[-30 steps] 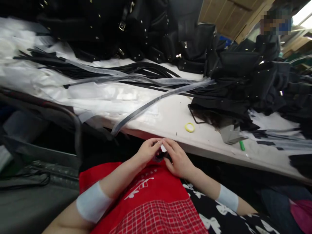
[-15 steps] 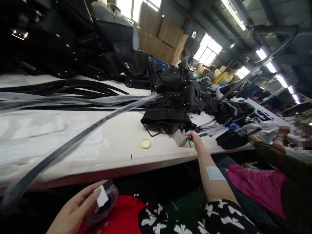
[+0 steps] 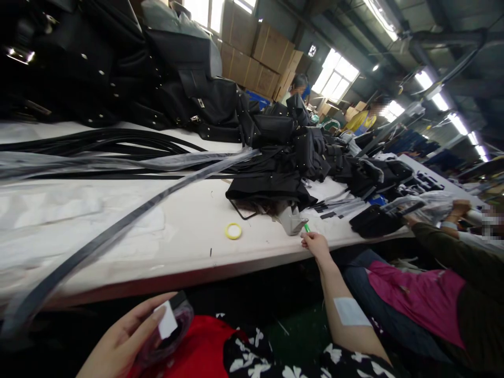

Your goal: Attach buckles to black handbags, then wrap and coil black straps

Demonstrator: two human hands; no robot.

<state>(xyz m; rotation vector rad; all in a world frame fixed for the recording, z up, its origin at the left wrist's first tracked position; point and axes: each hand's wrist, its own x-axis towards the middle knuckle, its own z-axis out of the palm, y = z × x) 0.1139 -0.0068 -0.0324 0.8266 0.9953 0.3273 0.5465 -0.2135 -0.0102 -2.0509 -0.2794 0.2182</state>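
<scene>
My left hand [image 3: 126, 336] sits low over my red apron and holds a small clear bag with a dark piece and a white label [image 3: 167, 324]. My right arm stretches out to the table's near edge. There my right hand [image 3: 314, 242] is closed in a pinch on a green pen [image 3: 306, 227] beside a grey folded piece [image 3: 291, 219]. A yellow tape ring [image 3: 233, 231] lies on the white table [image 3: 189, 231] to the left of that hand.
Long black straps and clear plastic strips [image 3: 118, 163] run across the table. Black bags [image 3: 189, 89] are heaped at the back and middle. A person in a pink top [image 3: 417, 299] sits close at my right, handling a black item [image 3: 374, 220]. Other workers are further back.
My right hand has drawn back a little toward the table edge with the green pen. My left hand has kept the bag in place.
</scene>
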